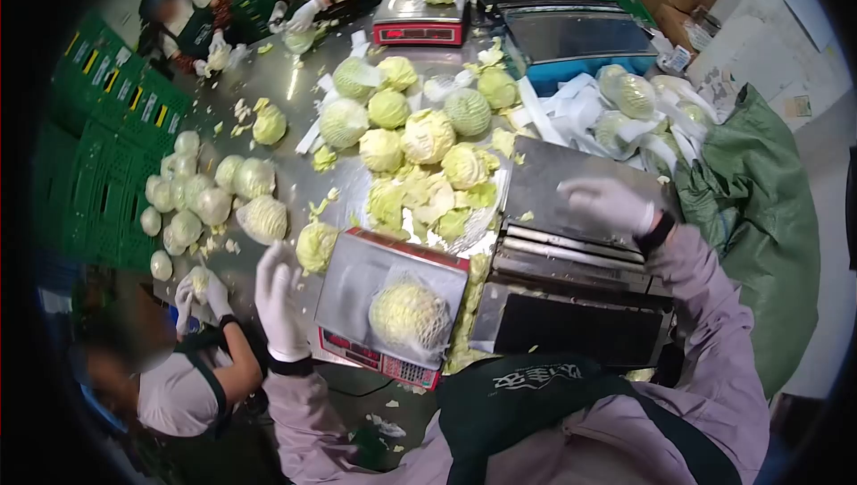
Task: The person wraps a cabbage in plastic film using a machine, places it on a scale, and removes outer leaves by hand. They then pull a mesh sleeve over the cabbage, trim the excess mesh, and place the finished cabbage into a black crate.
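Observation:
A cabbage in clear wrapping (409, 313) rests on the steel pan of a red electronic scale (344, 284) in front of me. My left hand (282, 302), in a white glove, is raised at the scale's left edge with its fingers stretched out and nothing in them. Over the far side of a dark machine with metal bars (571, 253), my right hand (616, 205) reaches out, also gloved. Its fingers extend leftward and hold nothing I can see. Close to my left hand lies a bare cabbage (317, 246).
Bare and netted cabbages (428, 135) and loose leaves (433, 204) cover the table's middle. Wrapped cabbages (187, 190) are piled left. A green sack (750, 217) stands right. Across the table is another scale (420, 20). Co-workers, one at lower left (187, 396), surround the table.

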Demonstrator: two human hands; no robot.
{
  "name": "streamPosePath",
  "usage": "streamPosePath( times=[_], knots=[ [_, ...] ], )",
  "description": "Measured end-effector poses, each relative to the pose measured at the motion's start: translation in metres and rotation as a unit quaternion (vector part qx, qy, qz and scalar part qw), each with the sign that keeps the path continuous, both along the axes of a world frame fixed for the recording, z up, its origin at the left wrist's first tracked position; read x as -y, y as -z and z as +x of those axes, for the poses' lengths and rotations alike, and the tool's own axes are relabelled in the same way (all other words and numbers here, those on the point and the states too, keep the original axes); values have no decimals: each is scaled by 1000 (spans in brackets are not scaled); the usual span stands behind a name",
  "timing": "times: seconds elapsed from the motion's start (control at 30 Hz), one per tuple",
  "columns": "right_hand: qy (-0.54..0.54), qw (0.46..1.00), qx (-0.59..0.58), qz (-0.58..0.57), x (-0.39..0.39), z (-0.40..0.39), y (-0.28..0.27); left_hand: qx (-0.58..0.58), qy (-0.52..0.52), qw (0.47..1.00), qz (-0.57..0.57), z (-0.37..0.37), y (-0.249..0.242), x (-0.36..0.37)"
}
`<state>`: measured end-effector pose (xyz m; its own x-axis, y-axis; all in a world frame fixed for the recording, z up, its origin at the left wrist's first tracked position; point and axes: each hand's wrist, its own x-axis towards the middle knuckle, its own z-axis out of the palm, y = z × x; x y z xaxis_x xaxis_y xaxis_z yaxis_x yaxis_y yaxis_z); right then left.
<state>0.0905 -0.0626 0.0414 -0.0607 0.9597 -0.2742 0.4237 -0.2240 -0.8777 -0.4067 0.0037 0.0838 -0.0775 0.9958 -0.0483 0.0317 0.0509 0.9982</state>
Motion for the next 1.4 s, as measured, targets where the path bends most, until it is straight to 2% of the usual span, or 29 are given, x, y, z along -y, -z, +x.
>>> streamPosePath(
  times=[0.07, 0.13, 0.2, 0.27, 0.3, 0.37, 0.4, 0.47, 0.5, 0.53, 0.57, 0.63, 0.7, 0.73, 0.77, 0.8, 0.83, 0.9, 0.93, 1.0, 1.03, 1.07, 1.1, 1.13, 1.23, 1.27, 1.3, 1.33, 1.4],
  knots=[
    [35, 981, 182, 60, -34, 65, 18, 35, 66, 996, -43, 32, -8, -43],
    [89, 960, 257, 62, -65, 111, 51, -2, 146, 986, -80, 79, 5, -87],
    [94, 952, 291, 14, -97, 134, 76, -78, 210, 965, -132, 134, 40, -124],
    [84, 951, 299, 12, -125, 145, 113, -176, 247, 938, -166, 190, 110, -159],
    [80, 923, 376, -15, -136, 147, 131, -213, 272, 920, -184, 218, 138, -168],
    [77, 890, 448, -40, -154, 148, 147, -318, 256, 896, -173, 264, 197, -170],
    [6, 865, 488, -119, -159, 146, 152, -455, 224, 839, -195, 290, 203, -166],
    [-131, 812, 532, -204, -172, 149, 160, -519, 133, 817, -213, 316, 205, -153],
    [-131, 812, 531, -203, -174, 150, 159, -533, 110, 810, -219, 320, 205, -151],
    [-46, 870, 474, -130, -169, 152, 157, -534, 111, 809, -220, 321, 203, -154],
    [39, 910, 409, -55, -164, 155, 153, -505, 120, 826, -222, 319, 201, -158],
    [43, 924, 378, -34, -149, 140, 99, -425, 141, 872, -200, 300, 213, -158],
    [108, 951, 270, 107, -131, 130, 56, -321, 181, 906, -209, 277, 204, -159],
    [110, 951, 268, 111, -120, 125, 39, -184, 194, 941, -207, 263, 213, -158],
    [185, 955, 168, 160, -109, 120, 24, -41, 202, 958, -200, 249, 221, -160],
    [254, 943, 65, 207, -98, 113, 9, 46, 220, 933, -282, 241, 165, -147],
    [252, 942, 64, 213, -89, 97, -10, 66, 228, 925, -296, 230, 138, -137],
    [293, 891, -53, 343, -70, 57, -40, 102, 235, 928, -270, 210, 96, -115],
    [277, 913, -17, 300, -58, 44, -45, 118, 233, 934, -244, 202, 82, -101],
    [206, 915, -3, 346, -42, -12, -51, 163, 235, 935, -211, 188, 57, -71],
    [142, 914, -82, 371, -38, -40, -37, 184, 237, 936, -184, 181, 53, -56],
    [99, 929, -189, 303, -26, -85, -69, 198, 230, 939, -161, 177, 46, -41],
    [79, 924, -175, 332, -16, -116, -64, 212, 221, 942, -139, 172, 39, -26],
    [48, 905, 109, 409, -7, -133, -77, 213, 218, 943, -134, 164, 40, -13],
    [7, 917, 65, 393, -8, -163, -59, 222, 208, 944, -126, 135, 41, 24],
    [55, 936, -152, 313, -8, -168, -58, 275, 235, 924, -121, 128, 39, 34],
    [97, 904, -359, 209, -8, -174, -65, 328, 260, 901, -116, 119, 39, 46],
    [112, 883, -398, 224, 2, -172, -99, 385, 224, 870, -208, 107, 43, 57],
    [118, 879, -394, 244, -9, -161, -97, 447, 229, 843, -193, 85, 49, 70]
  ],
)
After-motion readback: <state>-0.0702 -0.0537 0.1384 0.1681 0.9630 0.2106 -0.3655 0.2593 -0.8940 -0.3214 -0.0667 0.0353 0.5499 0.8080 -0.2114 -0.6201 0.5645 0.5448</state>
